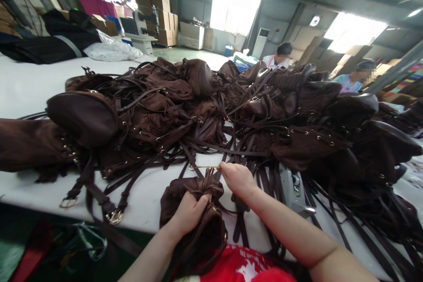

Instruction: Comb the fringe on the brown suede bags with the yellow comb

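A dark brown fringed bag (172,196) lies in front of me at the table's near edge, its opening towards my body. My left hand (191,211) is closed on the bag's gathered cloth near the fringe. Just above and to the right, my right hand (236,178) pinches a thin yellowish tool (208,167), which extends to the left over the upright fringe strands (207,178). The tool's exact kind is too small to tell.
Brown bags (158,110) with straps and buckles are heaped across the white table (26,187). A metal machine part (294,189) stands to the right. Plastic wrap (112,48) lies at the back left. Two people (277,59) sit beyond the heap.
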`<control>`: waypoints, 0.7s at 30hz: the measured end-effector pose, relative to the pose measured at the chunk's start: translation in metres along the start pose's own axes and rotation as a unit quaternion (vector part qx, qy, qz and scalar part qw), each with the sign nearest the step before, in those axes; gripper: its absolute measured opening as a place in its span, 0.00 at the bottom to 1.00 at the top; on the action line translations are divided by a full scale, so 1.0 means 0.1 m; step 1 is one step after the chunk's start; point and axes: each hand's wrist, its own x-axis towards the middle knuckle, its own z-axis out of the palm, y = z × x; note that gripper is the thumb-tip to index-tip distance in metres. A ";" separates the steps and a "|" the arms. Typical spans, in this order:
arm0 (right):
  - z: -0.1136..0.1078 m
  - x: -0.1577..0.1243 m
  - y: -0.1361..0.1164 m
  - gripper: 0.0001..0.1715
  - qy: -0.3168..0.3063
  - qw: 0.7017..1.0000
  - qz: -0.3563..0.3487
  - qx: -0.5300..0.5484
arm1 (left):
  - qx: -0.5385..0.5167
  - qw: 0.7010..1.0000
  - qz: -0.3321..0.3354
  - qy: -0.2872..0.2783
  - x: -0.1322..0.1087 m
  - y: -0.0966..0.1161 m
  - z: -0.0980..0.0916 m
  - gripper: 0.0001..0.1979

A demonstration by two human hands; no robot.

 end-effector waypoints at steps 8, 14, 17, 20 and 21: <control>-0.45 0.01 0.48 0.23 0.094 0.989 0.042 0.108 | -0.009 0.999 -0.031 -0.012 -0.05 -0.15 0.00 0.15; -0.30 -0.62 -0.11 0.15 0.008 0.976 -0.200 0.083 | -0.012 0.999 -0.028 -0.031 0.03 -0.17 0.03 0.14; -0.06 -0.64 -0.17 0.11 -0.015 0.985 -0.173 0.010 | 0.014 1.000 -0.014 -0.024 -0.05 -0.12 0.05 0.15; 0.06 -0.44 0.03 0.10 -0.028 0.995 -0.083 -0.035 | 0.055 0.997 0.047 -0.011 -0.13 -0.06 0.03 0.15; 0.06 -0.36 0.14 0.10 -0.024 0.998 -0.041 -0.046 | 0.070 0.995 0.064 -0.004 -0.15 -0.04 0.02 0.16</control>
